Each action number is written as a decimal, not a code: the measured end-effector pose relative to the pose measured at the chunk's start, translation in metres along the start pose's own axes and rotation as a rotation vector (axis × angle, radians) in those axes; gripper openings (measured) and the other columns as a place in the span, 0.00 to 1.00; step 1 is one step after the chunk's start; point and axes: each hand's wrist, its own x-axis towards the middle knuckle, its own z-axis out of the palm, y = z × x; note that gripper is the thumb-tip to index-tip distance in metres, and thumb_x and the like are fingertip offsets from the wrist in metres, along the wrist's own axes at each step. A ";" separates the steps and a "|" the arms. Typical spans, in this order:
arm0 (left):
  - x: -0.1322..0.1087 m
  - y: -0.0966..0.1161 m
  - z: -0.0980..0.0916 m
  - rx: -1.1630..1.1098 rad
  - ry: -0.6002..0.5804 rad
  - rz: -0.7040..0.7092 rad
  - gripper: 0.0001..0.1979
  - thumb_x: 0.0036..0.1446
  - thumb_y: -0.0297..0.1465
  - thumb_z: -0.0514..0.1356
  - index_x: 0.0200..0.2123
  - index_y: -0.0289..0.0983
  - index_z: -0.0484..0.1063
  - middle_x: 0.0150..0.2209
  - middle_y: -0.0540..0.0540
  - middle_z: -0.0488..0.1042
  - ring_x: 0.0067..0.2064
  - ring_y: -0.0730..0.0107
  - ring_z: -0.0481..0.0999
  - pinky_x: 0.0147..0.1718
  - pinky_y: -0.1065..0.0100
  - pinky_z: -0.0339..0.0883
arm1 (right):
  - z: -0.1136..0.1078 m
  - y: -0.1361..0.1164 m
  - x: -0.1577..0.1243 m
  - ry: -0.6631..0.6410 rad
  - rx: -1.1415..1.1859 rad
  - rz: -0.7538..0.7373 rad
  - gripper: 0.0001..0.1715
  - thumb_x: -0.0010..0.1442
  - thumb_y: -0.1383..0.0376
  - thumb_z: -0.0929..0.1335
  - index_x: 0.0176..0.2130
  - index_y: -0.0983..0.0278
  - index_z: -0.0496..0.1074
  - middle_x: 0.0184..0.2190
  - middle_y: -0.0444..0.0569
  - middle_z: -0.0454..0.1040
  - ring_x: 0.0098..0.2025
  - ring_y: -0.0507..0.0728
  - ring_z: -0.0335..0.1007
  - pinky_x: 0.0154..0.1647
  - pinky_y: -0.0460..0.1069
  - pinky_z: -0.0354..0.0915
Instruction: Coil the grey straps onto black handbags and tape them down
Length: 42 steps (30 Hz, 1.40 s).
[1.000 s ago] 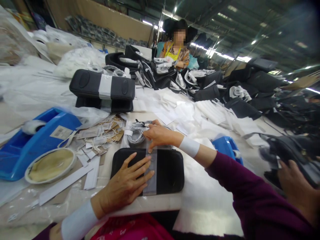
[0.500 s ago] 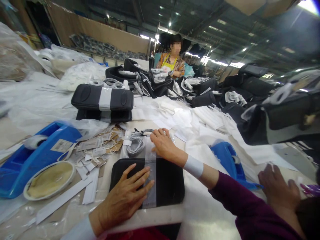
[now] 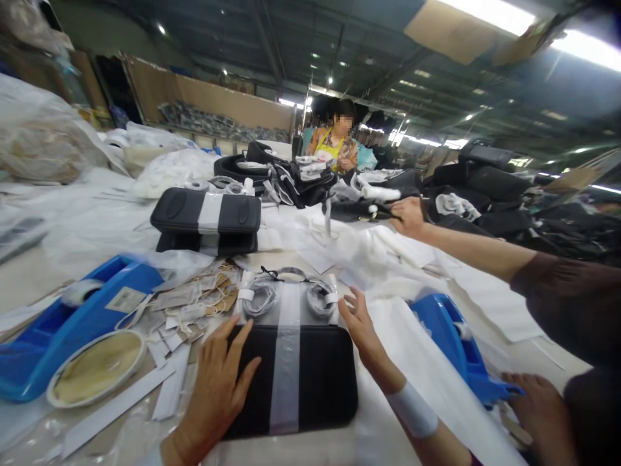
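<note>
A black bag (image 3: 325, 382) lies flat in front of me, with a pale wrapping strip (image 3: 285, 382) running down its middle. Behind its body, two wrapped grey coils (image 3: 259, 298) and a dark carry handle (image 3: 291, 272) lie at the bag's far side. My left hand (image 3: 218, 378) rests over the bag's left edge, fingers spread. At the right, my right hand (image 3: 361, 323) hovers or rests beside the right-hand coil, its fingers apart and nothing held; whether it touches the bag I cannot tell.
Blue tape dispensers (image 3: 82, 317) (image 3: 449, 343) stand on both sides. A round dish (image 3: 97, 369), paper strips and tags (image 3: 184, 294) lie at left. Stacked black bags (image 3: 206, 210) stand behind. A co-worker's hand (image 3: 407, 217) reaches in at right, holding a black bag; another person stands at the back.
My right hand has left the strip and moved right, beside the coil. My left hand has shifted left on the bag. A co-worker's arm now reaches across with a black bag.
</note>
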 end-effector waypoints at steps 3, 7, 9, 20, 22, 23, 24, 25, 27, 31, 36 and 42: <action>0.001 -0.004 0.008 -0.038 0.031 -0.170 0.32 0.63 0.37 0.53 0.67 0.36 0.47 0.61 0.32 0.58 0.62 0.46 0.59 0.58 0.43 0.58 | 0.005 0.006 0.001 -0.071 0.072 0.075 0.47 0.56 0.40 0.65 0.63 0.63 0.52 0.56 0.61 0.66 0.53 0.64 0.68 0.56 0.59 0.62; 0.002 -0.014 0.016 -0.122 0.002 -0.317 0.35 0.61 0.42 0.55 0.66 0.36 0.46 0.60 0.31 0.61 0.61 0.44 0.63 0.57 0.39 0.60 | 0.012 0.010 0.003 -0.078 0.113 0.017 0.43 0.55 0.41 0.67 0.59 0.63 0.59 0.52 0.57 0.71 0.52 0.62 0.69 0.56 0.56 0.61; 0.003 -0.017 0.016 -0.158 -0.020 -0.374 0.35 0.60 0.43 0.56 0.65 0.37 0.48 0.59 0.32 0.64 0.60 0.45 0.65 0.57 0.40 0.61 | 0.013 0.011 0.004 -0.090 0.112 0.022 0.43 0.54 0.41 0.67 0.59 0.64 0.59 0.52 0.57 0.71 0.53 0.62 0.68 0.57 0.56 0.60; -0.005 0.001 -0.005 -0.217 -0.080 -0.428 0.31 0.57 0.35 0.60 0.62 0.38 0.56 0.60 0.34 0.66 0.61 0.49 0.67 0.57 0.44 0.65 | 0.001 0.014 -0.014 -0.148 0.044 0.143 0.49 0.52 0.37 0.66 0.62 0.60 0.56 0.55 0.54 0.69 0.57 0.64 0.65 0.61 0.58 0.55; -0.012 0.006 -0.014 -0.216 -0.090 -0.408 0.32 0.57 0.34 0.60 0.63 0.39 0.56 0.60 0.35 0.66 0.60 0.50 0.67 0.56 0.46 0.67 | -0.003 0.014 -0.025 -0.145 0.034 0.173 0.49 0.51 0.37 0.67 0.62 0.59 0.56 0.53 0.54 0.71 0.56 0.65 0.67 0.60 0.59 0.57; -0.014 0.008 -0.019 -0.221 -0.098 -0.394 0.31 0.58 0.34 0.60 0.63 0.40 0.56 0.59 0.35 0.67 0.59 0.51 0.69 0.55 0.47 0.69 | -0.005 0.015 -0.030 -0.150 0.033 0.182 0.49 0.51 0.38 0.67 0.62 0.59 0.56 0.53 0.55 0.71 0.55 0.65 0.67 0.59 0.59 0.58; -0.014 0.008 -0.026 -0.233 -0.111 -0.381 0.30 0.58 0.35 0.60 0.62 0.40 0.57 0.58 0.36 0.68 0.58 0.52 0.71 0.53 0.49 0.70 | -0.007 0.016 -0.034 -0.149 0.032 0.187 0.50 0.51 0.38 0.68 0.62 0.60 0.55 0.53 0.56 0.71 0.54 0.65 0.68 0.58 0.58 0.60; -0.012 0.005 -0.032 -0.247 -0.124 -0.368 0.28 0.59 0.35 0.60 0.61 0.41 0.59 0.56 0.37 0.71 0.56 0.54 0.73 0.51 0.52 0.72 | -0.009 0.017 -0.038 -0.136 0.029 0.187 0.51 0.50 0.39 0.69 0.62 0.61 0.56 0.52 0.57 0.71 0.53 0.65 0.69 0.56 0.58 0.63; 0.000 -0.007 -0.047 -0.260 -0.136 -0.347 0.21 0.60 0.35 0.58 0.57 0.40 0.65 0.51 0.39 0.74 0.51 0.57 0.76 0.47 0.56 0.74 | -0.012 0.019 -0.042 -0.063 0.007 0.149 0.52 0.49 0.39 0.70 0.62 0.62 0.56 0.53 0.60 0.70 0.53 0.67 0.69 0.53 0.59 0.65; 0.042 -0.057 -0.067 -0.116 -0.139 -0.363 0.11 0.61 0.31 0.54 0.44 0.37 0.73 0.42 0.43 0.77 0.43 0.62 0.77 0.44 0.60 0.72 | -0.019 0.011 -0.042 0.052 -0.140 -0.057 0.46 0.51 0.41 0.68 0.61 0.59 0.58 0.57 0.57 0.67 0.56 0.68 0.66 0.55 0.62 0.62; 0.084 -0.113 -0.067 0.071 -0.290 -0.460 0.13 0.54 0.23 0.52 0.36 0.33 0.76 0.39 0.40 0.78 0.43 0.59 0.76 0.46 0.60 0.68 | -0.022 -0.016 -0.047 0.028 -0.308 -0.211 0.31 0.56 0.45 0.65 0.54 0.55 0.67 0.53 0.49 0.70 0.52 0.65 0.68 0.54 0.60 0.62; 0.086 -0.125 -0.064 0.086 -0.425 -0.517 0.09 0.50 0.23 0.56 0.28 0.35 0.77 0.32 0.42 0.78 0.38 0.60 0.76 0.38 0.66 0.64 | -0.015 -0.026 -0.057 -0.065 -0.283 -0.290 0.23 0.58 0.49 0.65 0.49 0.56 0.70 0.52 0.48 0.70 0.50 0.62 0.68 0.55 0.59 0.61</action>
